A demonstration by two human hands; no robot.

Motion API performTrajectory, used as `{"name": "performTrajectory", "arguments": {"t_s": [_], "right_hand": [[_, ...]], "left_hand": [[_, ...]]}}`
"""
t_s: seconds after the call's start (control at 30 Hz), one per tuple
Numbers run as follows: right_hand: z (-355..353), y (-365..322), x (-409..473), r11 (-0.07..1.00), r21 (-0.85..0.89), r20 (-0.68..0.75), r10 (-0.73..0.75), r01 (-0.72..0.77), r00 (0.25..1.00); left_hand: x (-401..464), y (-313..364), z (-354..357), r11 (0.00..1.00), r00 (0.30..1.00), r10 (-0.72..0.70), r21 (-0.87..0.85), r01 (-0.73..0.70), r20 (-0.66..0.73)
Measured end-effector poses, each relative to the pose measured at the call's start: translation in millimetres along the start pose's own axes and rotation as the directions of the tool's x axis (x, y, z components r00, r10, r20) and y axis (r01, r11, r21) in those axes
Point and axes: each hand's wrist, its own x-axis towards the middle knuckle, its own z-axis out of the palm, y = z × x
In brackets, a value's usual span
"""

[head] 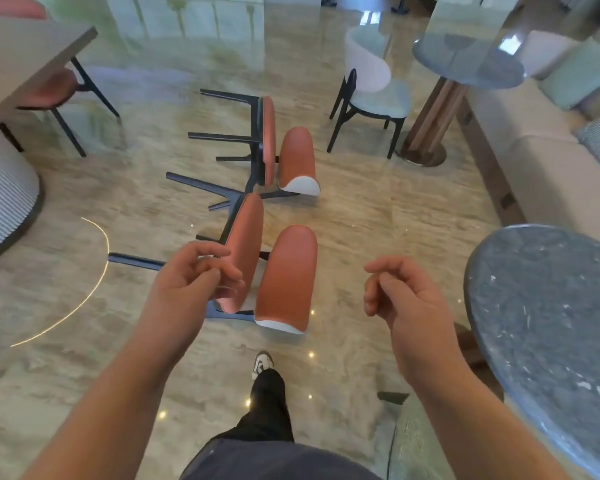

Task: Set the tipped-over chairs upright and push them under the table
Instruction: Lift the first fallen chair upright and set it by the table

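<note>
Above the near tipped chair [284, 275], both hands [191, 275] [399, 292] hover, grip loose, empty.

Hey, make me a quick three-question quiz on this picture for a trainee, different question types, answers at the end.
1. True or false: the near orange chair stands upright on its legs.
2. Multiple choice: what is the left hand holding? A) a chair leg B) nothing C) a cushion
3. Fill in: the far orange chair lies on the ____, beyond the near one.

Key:
1. False; it lies tipped on its side, legs pointing left.
2. B; the left hand and the right hand are both loosely curled and empty.
3. floor
</note>
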Motion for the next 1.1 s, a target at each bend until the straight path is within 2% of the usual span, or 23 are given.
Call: {"name": "performTrajectory", "arguments": {"t_s": [0.2,0.33,0.47,0.6,0.73,0.9,1.0,1.1], "right_hand": [[22.2,-1.3,141.2,0.993,-0.092,-0.020,0.076,-0.078,0.997],[35.8,-12.5,227.7,0.995,-0.078,-0.020,0.062,-0.064,0.998],[40.4,-15.9,287.0,0.991,-0.099,-0.020,0.087,-0.088,0.996],[37.9,-15.3,341.8,0.988,-0.119,0.047,0.100,-0.093,0.994],[29.8,-9.8,407.0,0.983,-0.161,0.147,0.113,-0.089,0.983],[12.5,2.3,497.7,0.978,-0.208,0.357,0.089,-0.014,0.930],[-0.8,1.2,554.6,0.961,-0.275,0.494,0.139,0.003,0.858],[-13.5,-7.3,600.8,0.969,-0.248,0.589,0.164,-0.016,0.792]], "left_hand": [[142.9,-5.1,18.5,0.999,0.999,-0.044,0.005,0.044,-0.013],[226.1,1.9,30.0,0.996,0.996,-0.084,0.001,0.084,0.003],[290.3,8.7,46.5,0.996,0.996,-0.084,-0.002,0.084,0.004],[329.8,8.5,55.7,0.998,0.998,-0.067,-0.004,0.067,-0.021],[361.2,-0.5,68.1,0.996,0.983,-0.090,0.000,0.091,-0.160],[376.6,-10.9,112.4,0.994,0.938,-0.107,-0.018,0.108,-0.329],[381.4,-12.5,154.1,0.988,0.860,-0.153,-0.053,0.145,-0.487],[379.8,-0.9,195.3,0.984,0.785,-0.175,-0.095,0.148,-0.594]]}}
